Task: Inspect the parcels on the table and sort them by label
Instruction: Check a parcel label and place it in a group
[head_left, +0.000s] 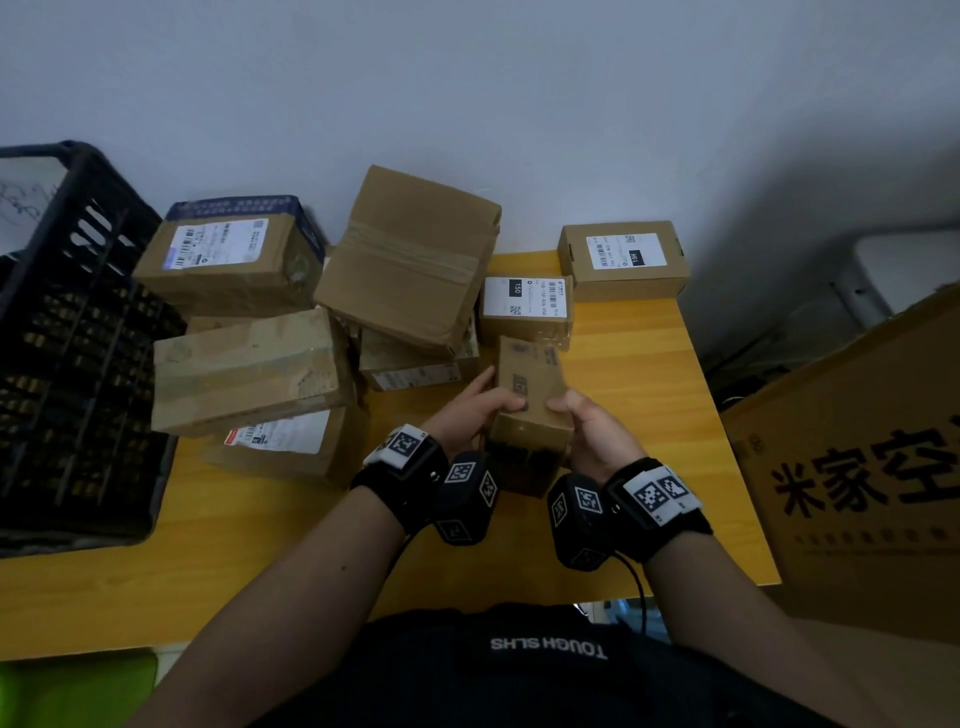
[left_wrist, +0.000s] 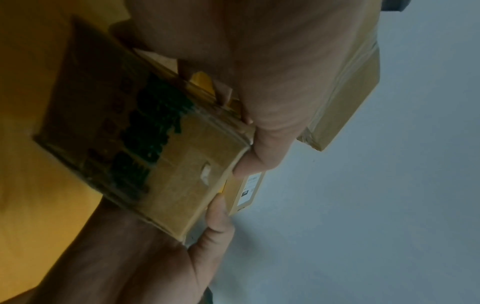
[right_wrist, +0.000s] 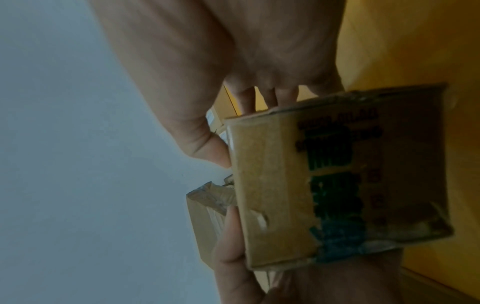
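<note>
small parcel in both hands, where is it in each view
head: small parcel at lower centre, between the left hand and right hand.
left wrist: left of centre, dark print on its face.
right wrist: right of centre, same dark print.
shared landmark: the yellow table.

1. Head view: dim, even indoor light; colours muted and cool on the wall (head_left: 467, 78).
2. Shadow: dark patch on the wall at right; soft shadows under the parcels on the bench (head_left: 649, 374).
3. Distortion: wide-angle bending at the edges; crate (head_left: 67, 338) leans inward.
4. Wrist views: darker, grainy, motion-blurred; print on the held box (left_wrist: 161, 160) unreadable.
</note>
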